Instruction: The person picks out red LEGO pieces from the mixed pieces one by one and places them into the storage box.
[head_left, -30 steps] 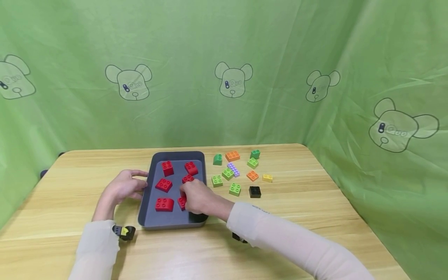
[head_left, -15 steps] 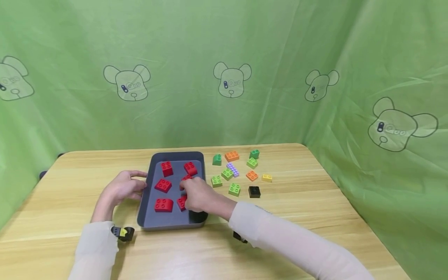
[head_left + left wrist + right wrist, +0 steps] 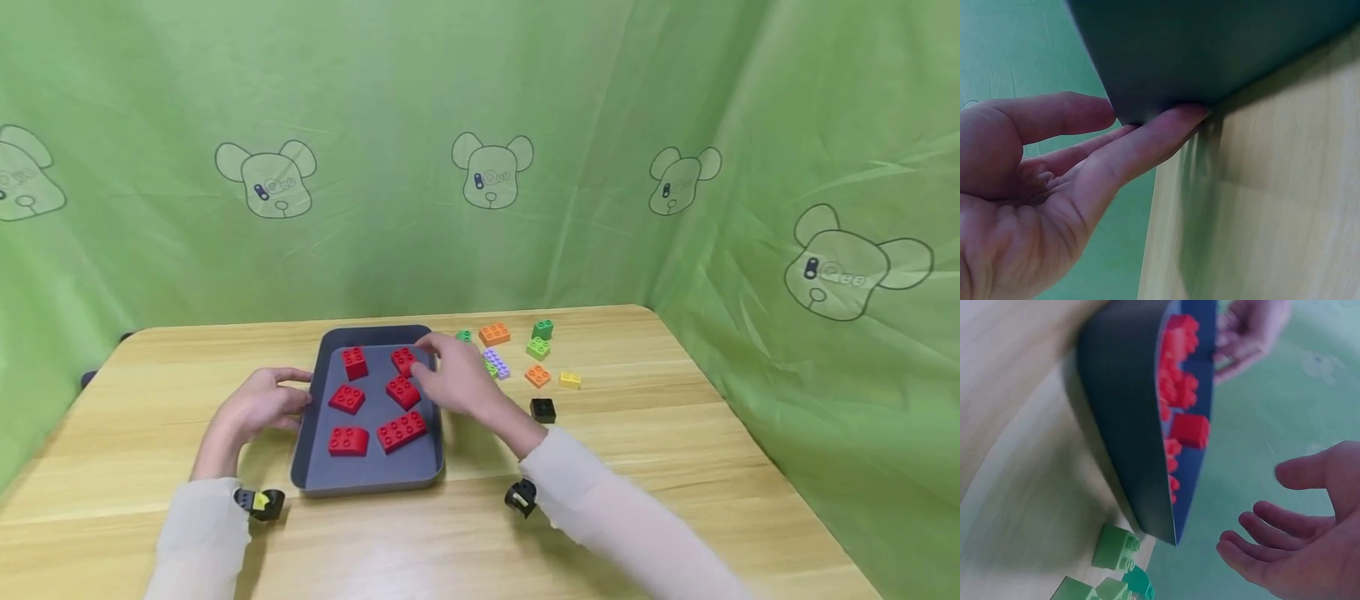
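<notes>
Several red toy bricks [image 3: 402, 431] lie spaced apart on the floor of a dark grey tray [image 3: 367, 477]. My left hand [image 3: 258, 404] is at the tray's left side. In the left wrist view, its straight fingers [image 3: 1141, 140] touch the outer wall of the tray. Above the tray's right rim is my right hand [image 3: 461, 375], its fingers spread and relaxed. The right wrist view shows nothing between that hand's thumb and fingers [image 3: 1272, 540]. In the head view its fingertips overlap the back right red brick [image 3: 402, 360].
Right of the tray lie loose bricks: orange [image 3: 494, 334], dark green [image 3: 543, 330], light green [image 3: 537, 348], purple [image 3: 495, 362], yellow [image 3: 570, 381] and black [image 3: 543, 410]. My right hand hides some of them. A green curtain [image 3: 375, 242] stands behind the wooden table [image 3: 660, 433].
My right hand has come off the red bricks at the tray's right side, moving up and right with its fingers spreading. The front right brick now shows whole. The left hand stays put.
</notes>
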A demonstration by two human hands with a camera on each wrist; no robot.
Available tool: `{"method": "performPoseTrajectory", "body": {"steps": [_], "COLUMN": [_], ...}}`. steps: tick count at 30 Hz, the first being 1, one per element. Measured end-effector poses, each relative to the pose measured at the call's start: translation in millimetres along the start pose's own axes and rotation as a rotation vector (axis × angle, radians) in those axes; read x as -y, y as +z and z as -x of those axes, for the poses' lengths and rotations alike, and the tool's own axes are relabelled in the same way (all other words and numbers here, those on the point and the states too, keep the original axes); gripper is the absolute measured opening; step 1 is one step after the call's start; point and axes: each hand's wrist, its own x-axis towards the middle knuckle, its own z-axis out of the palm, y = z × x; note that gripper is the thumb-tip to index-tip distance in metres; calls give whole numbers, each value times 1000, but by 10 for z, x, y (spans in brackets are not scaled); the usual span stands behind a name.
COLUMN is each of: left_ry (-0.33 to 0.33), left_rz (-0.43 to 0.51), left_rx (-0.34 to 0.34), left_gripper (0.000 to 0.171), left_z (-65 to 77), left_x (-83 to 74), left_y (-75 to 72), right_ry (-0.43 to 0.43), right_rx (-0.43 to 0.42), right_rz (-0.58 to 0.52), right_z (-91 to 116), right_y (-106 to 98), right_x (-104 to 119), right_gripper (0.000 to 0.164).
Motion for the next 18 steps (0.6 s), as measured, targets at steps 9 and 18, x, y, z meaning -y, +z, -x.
{"method": "performPoseTrajectory", "body": {"steps": [9, 18], "left_ry": [9, 12], "left_rz": [-12, -13], "left_rx": [-3, 4], "left_gripper": [58, 58], "left_z": [18, 14], "left_x": [7, -2], "left_y": [-17, -2], "right_ry": [47, 136], "right_rx": [-114, 29], "right_rz": [-191, -181], "right_z": [39, 80], "right_y": [-110, 58], "right_x": [-183, -380], "right_gripper": [34, 48]}}
